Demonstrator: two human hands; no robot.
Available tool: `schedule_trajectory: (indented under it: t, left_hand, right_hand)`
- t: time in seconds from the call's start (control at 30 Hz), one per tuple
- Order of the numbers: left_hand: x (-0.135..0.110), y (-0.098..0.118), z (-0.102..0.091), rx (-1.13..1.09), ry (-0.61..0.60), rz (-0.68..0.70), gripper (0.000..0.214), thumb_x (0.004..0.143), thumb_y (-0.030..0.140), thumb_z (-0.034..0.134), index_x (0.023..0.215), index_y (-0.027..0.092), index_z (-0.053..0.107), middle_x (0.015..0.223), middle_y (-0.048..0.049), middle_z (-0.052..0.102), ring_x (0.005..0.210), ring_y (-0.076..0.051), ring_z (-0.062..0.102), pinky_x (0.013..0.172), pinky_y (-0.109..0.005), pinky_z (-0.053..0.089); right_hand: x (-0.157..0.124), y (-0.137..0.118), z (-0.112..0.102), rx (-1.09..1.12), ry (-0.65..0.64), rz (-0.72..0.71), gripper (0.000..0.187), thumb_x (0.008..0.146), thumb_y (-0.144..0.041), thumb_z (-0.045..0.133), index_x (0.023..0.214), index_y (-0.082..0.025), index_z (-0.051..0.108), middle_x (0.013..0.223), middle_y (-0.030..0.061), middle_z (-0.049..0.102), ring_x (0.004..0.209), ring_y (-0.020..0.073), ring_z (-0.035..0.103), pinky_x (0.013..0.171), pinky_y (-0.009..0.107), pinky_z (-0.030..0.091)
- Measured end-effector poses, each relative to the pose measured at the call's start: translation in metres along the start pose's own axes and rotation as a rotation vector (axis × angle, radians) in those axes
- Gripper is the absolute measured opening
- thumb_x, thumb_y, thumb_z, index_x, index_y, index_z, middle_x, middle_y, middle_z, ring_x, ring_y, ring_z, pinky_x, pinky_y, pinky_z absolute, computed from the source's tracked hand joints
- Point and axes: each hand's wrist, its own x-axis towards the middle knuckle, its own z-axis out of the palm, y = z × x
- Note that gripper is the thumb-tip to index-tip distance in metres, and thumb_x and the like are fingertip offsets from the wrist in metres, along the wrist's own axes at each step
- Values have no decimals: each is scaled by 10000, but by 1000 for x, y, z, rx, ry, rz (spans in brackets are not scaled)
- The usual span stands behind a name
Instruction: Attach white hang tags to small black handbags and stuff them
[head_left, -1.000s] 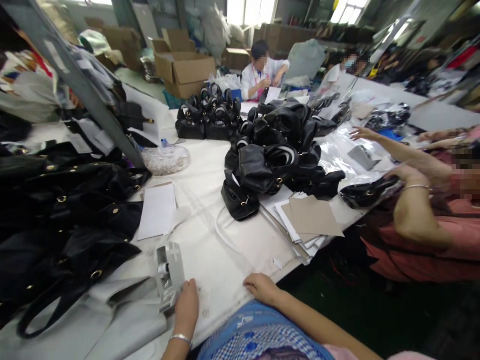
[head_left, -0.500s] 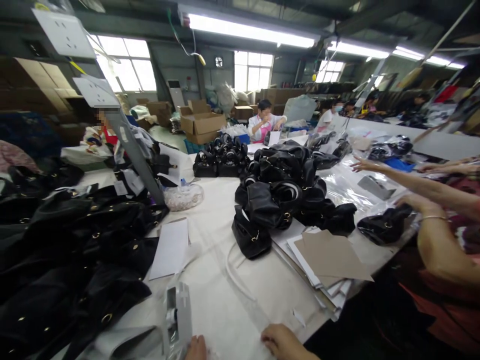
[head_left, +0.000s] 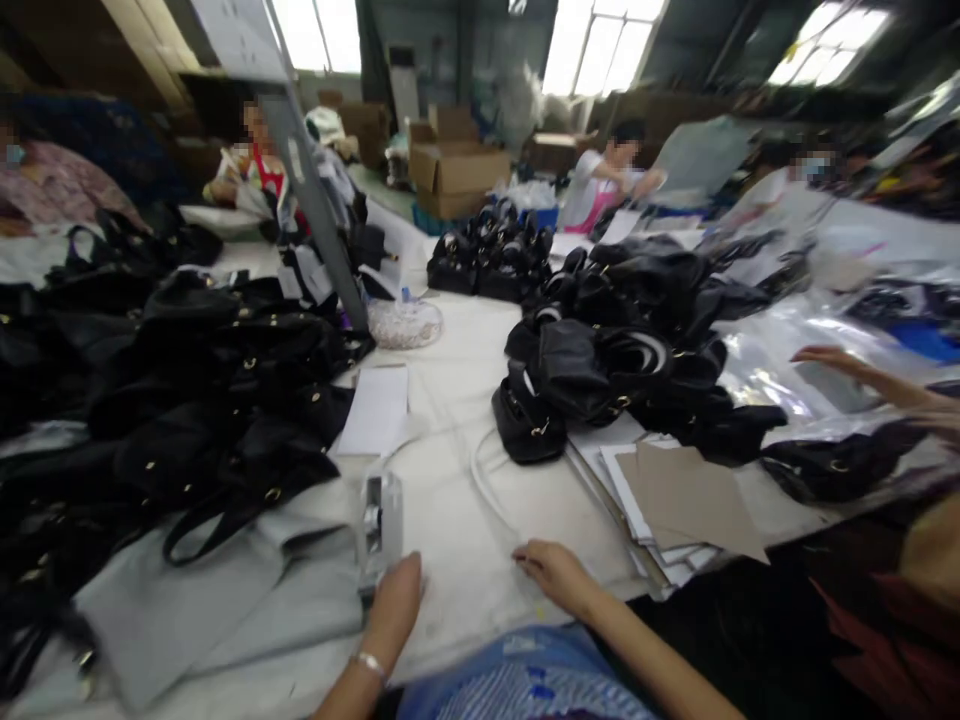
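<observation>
My left hand (head_left: 399, 592) rests at the table's near edge beside a grey boxy device (head_left: 380, 520) with a recess in its top; its fingers are mostly hidden and blurred. To the right, my right hand (head_left: 553, 570) lies low over the white table (head_left: 457, 510), fingers loosely bent and apart, with nothing visible in them. A curved white strip (head_left: 486, 490) runs close to those fingertips. Beyond my hands, a black handbag (head_left: 529, 420) sits at the front of a heap of similar bags. White paper (head_left: 375, 410) lies behind the device.
Black bags (head_left: 217, 390) pile up on the left, above grey sheet material (head_left: 195, 590). Stacked cardboard sheets (head_left: 690, 495) lie on the right. A co-worker's hand (head_left: 840, 360) is over clear plastic (head_left: 780, 340). A slanted metal post (head_left: 319, 210) rises at the left.
The view has tipped down and turned left, so my forearms and clothing now show. My left hand has moved up alongside the grey device. My right hand is nearer the white strip.
</observation>
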Motion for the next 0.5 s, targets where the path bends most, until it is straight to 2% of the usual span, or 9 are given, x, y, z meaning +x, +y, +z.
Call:
schedule_trajectory:
  t: [0.07, 0.13, 0.23, 0.3, 0.37, 0.43, 0.5]
  left_hand:
    - [-7, 1, -12, -89, 44, -52, 284, 905, 189, 399, 1098, 130, 599, 922, -131, 706, 904, -232, 667, 817, -332, 487]
    - [-15, -3, -17, -201, 104, -105, 298, 917, 203, 382, 1127, 138, 583, 823, -101, 699, 791, -199, 665, 765, -306, 485]
    - [-31, -13, -11, -452, 158, -176, 330, 911, 184, 359, 1163, 133, 567, 831, -80, 692, 713, -154, 649, 702, -268, 502]
    - [-42, -17, -3, -574, 191, -190, 357, 903, 153, 322, 1159, 123, 570, 882, -88, 692, 739, -145, 652, 711, -266, 523]
    - [-48, -17, 3, -564, 228, -175, 376, 903, 145, 312, 1183, 109, 561, 1005, -124, 689, 838, -160, 662, 789, -290, 530]
    - [-47, -12, 6, -433, 245, -156, 383, 910, 171, 352, 1242, 89, 525, 1134, -170, 659, 966, -201, 654, 865, -318, 511]
    - [-40, -4, 10, -269, 205, -161, 452, 918, 198, 389, 1350, 70, 423, 1091, -190, 676, 956, -235, 665, 826, -322, 511]
  right_hand:
    - [5, -6, -10, 6, 7, -30, 341, 911, -312, 429, 1116, -209, 680, 1093, 88, 705, 1018, 219, 639, 919, 328, 476]
    - [10, -9, -12, 19, -20, -39, 342, 916, -333, 430, 1125, -210, 672, 1095, 87, 700, 1025, 220, 635, 918, 332, 475]
    - [12, -12, -4, 38, -82, -52, 346, 922, -346, 425, 1126, -213, 670, 1088, 82, 701, 1019, 216, 635, 916, 328, 477]
    - [12, -15, 4, 26, -130, -66, 350, 926, -344, 414, 1122, -214, 673, 1087, 80, 702, 1013, 216, 638, 914, 325, 478]
    - [14, -20, 11, -3, -176, -81, 355, 930, -335, 403, 1122, -214, 676, 1093, 79, 701, 1015, 217, 639, 915, 323, 478]
    - [17, -24, 15, -31, -205, -89, 359, 932, -324, 396, 1125, -212, 677, 1095, 81, 701, 1020, 220, 641, 913, 319, 478]
    - [19, -30, 15, -52, -213, -86, 357, 928, -308, 399, 1125, -205, 679, 1094, 83, 701, 1021, 222, 644, 909, 312, 479]
